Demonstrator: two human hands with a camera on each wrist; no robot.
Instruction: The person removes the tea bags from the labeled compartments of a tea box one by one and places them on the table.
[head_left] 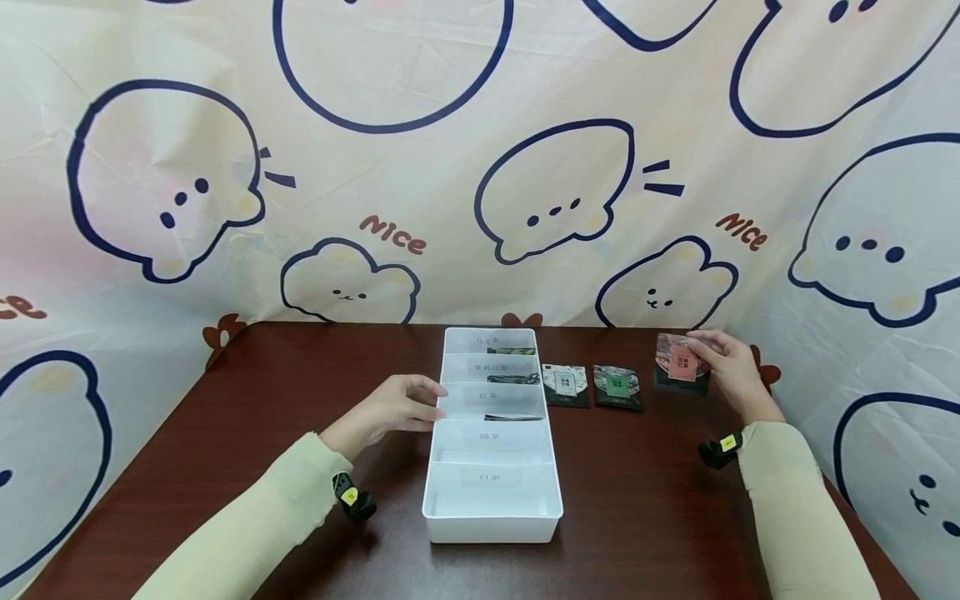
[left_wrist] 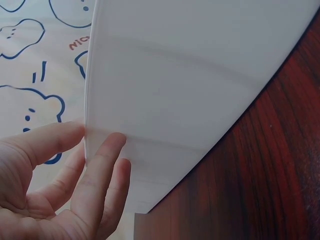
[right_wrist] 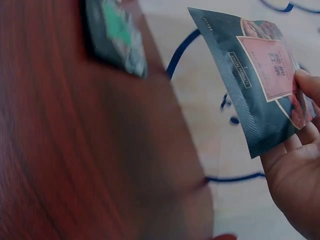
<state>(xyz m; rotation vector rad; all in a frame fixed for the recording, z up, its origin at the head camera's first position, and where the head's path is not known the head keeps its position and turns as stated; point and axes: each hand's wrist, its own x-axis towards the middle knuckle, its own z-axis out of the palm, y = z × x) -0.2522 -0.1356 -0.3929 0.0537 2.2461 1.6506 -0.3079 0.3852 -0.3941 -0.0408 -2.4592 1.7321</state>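
Pink-labelled sachet point(head_left: 681, 367), held right of the green-labelled sachet point(head_left: 617, 387), is pinched at its edge by the right hand point(head_left: 735, 375), a light hold probably best against creasing, while the left hand's point(head_left: 388, 412) parted fingers touch the white tray point(head_left: 491, 529).

In the right wrist view, the top edge is cropping a blurred green-labelled packet point(right_wrist: 116, 37), while the right grip point(right_wrist: 297, 170) (itself being cut off at the right) is covering part of the pink-labelled packet point(right_wrist: 260, 75). The left wrist view is cropping the white box point(left_wrist: 175, 90) and left grip point(left_wrist: 65, 185), while the head view is showing only thin strips of the box's dark contents point(head_left: 513, 379).
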